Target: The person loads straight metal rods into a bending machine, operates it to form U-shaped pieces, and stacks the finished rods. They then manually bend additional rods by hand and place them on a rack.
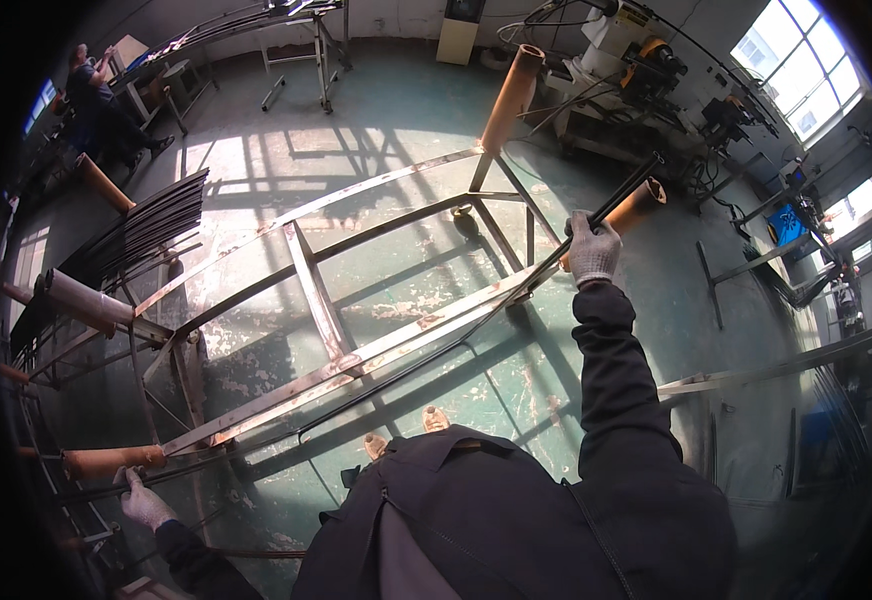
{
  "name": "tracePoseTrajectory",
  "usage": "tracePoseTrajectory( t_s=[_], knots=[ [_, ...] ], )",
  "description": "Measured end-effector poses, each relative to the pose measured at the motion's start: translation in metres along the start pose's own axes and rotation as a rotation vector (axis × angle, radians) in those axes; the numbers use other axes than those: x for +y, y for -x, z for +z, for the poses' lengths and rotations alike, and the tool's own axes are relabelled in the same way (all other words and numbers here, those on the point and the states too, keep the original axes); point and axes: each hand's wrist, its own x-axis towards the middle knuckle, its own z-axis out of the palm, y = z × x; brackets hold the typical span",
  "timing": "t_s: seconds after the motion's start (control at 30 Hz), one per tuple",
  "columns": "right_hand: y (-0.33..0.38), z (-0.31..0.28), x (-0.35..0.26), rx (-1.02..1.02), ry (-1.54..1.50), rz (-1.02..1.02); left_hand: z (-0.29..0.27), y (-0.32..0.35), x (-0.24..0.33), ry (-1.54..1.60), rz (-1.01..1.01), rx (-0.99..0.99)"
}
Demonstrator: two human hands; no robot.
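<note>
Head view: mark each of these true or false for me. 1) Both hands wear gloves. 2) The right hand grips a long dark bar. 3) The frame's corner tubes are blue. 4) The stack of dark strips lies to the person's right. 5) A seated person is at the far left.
1) True: the left hand and right hand are both gloved.
2) True: it grips the long dark bar running across the metal frame.
3) False: the corner tubes are orange-brown.
4) False: the stack of dark strips lies to the left.
5) True: a seated person is at far left.
</note>
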Motion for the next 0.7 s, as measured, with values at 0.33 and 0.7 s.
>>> tracePoseTrajectory(
  t_s=[0.33,0.7],
  knots=[
    [-0.014,-0.019,0.000,0.082,0.098,0.055,0.027,0.004,0.035,0.144,0.013,-0.077],
    [-0.010,-0.023,0.002,0.082,0.095,0.076,0.034,-0.033,-0.004,0.419,-0.131,-0.070]
  ],
)
